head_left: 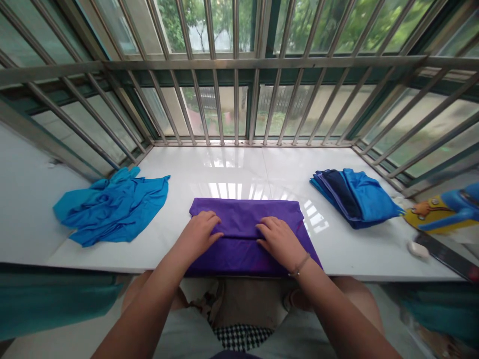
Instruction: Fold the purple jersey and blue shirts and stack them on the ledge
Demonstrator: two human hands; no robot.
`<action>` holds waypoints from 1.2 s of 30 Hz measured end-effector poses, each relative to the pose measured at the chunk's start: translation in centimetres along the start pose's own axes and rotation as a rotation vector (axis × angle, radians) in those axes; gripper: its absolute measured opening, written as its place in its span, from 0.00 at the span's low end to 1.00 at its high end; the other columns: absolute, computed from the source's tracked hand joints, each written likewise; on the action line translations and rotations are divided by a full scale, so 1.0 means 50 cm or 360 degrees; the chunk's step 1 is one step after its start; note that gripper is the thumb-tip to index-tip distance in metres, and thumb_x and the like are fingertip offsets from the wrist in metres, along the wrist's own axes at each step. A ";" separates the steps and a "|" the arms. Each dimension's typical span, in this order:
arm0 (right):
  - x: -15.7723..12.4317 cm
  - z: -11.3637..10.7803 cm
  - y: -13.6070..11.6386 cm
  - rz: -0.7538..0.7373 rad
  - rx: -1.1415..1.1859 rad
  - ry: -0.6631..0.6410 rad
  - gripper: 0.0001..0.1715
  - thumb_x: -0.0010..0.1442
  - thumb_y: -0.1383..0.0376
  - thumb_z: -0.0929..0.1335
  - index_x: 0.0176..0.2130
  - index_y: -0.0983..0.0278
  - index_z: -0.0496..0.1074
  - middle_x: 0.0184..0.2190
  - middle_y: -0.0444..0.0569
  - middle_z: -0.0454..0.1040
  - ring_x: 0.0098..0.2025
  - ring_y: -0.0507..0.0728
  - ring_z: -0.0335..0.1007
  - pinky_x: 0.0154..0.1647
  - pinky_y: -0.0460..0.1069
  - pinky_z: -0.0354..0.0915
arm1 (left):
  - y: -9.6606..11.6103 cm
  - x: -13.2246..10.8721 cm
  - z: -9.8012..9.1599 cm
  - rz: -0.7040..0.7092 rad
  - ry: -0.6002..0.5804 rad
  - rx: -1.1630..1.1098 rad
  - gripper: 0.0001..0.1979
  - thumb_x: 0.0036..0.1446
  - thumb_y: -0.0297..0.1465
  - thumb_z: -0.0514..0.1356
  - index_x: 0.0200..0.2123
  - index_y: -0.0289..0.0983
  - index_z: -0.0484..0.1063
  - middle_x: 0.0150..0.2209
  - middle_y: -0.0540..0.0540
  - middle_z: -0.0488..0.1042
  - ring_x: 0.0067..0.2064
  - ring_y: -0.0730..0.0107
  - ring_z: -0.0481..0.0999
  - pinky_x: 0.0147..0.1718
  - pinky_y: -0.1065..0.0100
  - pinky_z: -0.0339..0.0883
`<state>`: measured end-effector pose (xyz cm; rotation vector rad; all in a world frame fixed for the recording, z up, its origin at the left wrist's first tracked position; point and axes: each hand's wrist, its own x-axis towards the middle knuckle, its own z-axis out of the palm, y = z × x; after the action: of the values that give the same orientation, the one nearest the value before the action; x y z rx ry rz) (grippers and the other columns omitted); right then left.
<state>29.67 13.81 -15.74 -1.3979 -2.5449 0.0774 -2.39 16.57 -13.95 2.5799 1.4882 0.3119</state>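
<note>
A purple cloth (243, 217) lies partly folded on the white marble sill (243, 169), straight in front of me. My left hand (198, 232) rests flat on its left part, fingers stretched along the fold edge. My right hand (279, 239) lies flat on its right part, fingers spread, a thin bracelet at the wrist. Both hands press down on the cloth; neither grips it.
A crumpled blue cloth (112, 204) lies at the left of the sill. A stack of folded blue and dark cloths (354, 197) sits at the right. Further right are a yellow and blue cartoon item (441, 209) and a small white object (418, 249). Window bars (235, 99) close the back.
</note>
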 end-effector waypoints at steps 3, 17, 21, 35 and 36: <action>-0.070 -0.007 0.060 0.0071 -0.0130 0.0025 0.20 0.69 0.62 0.75 0.59 0.62 0.76 0.55 0.57 0.79 0.57 0.68 0.73 0.58 0.61 0.69 | -0.028 -0.062 0.036 -0.0048 0.0077 -0.0033 0.13 0.66 0.31 0.67 0.54 0.41 0.78 0.57 0.39 0.79 0.57 0.48 0.78 0.57 0.49 0.75; -0.149 -0.021 0.155 0.0005 -0.0362 0.0300 0.18 0.73 0.72 0.65 0.56 0.64 0.80 0.51 0.57 0.81 0.51 0.65 0.73 0.53 0.57 0.68 | -0.036 -0.113 0.111 -0.0174 0.0528 -0.0048 0.16 0.71 0.35 0.61 0.58 0.40 0.76 0.61 0.36 0.78 0.62 0.47 0.77 0.64 0.45 0.71; -0.159 -0.006 0.154 0.0031 -0.0299 0.0289 0.14 0.74 0.68 0.66 0.52 0.64 0.81 0.48 0.57 0.82 0.48 0.65 0.75 0.49 0.57 0.70 | -0.039 -0.119 0.109 -0.0187 0.0500 -0.0075 0.13 0.70 0.35 0.60 0.55 0.41 0.78 0.59 0.37 0.80 0.60 0.48 0.78 0.63 0.46 0.72; 0.054 0.024 0.028 0.0178 0.0005 -0.0023 0.33 0.78 0.56 0.62 0.74 0.65 0.65 0.77 0.60 0.60 0.78 0.70 0.56 0.76 0.68 0.59 | 0.079 0.025 0.115 0.0293 0.0066 0.0004 0.32 0.70 0.44 0.63 0.72 0.39 0.66 0.76 0.35 0.64 0.76 0.46 0.65 0.75 0.39 0.56; 0.065 0.031 0.028 0.0199 -0.0004 -0.0068 0.34 0.78 0.55 0.62 0.76 0.65 0.63 0.78 0.60 0.57 0.79 0.70 0.52 0.76 0.69 0.57 | 0.082 0.025 0.126 0.0361 -0.0004 0.0024 0.29 0.72 0.41 0.61 0.72 0.41 0.66 0.75 0.36 0.65 0.75 0.48 0.65 0.74 0.41 0.57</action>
<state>28.82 17.38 -16.87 -1.5713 -2.4896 0.1268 3.21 15.46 -18.96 2.7636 1.2015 0.3242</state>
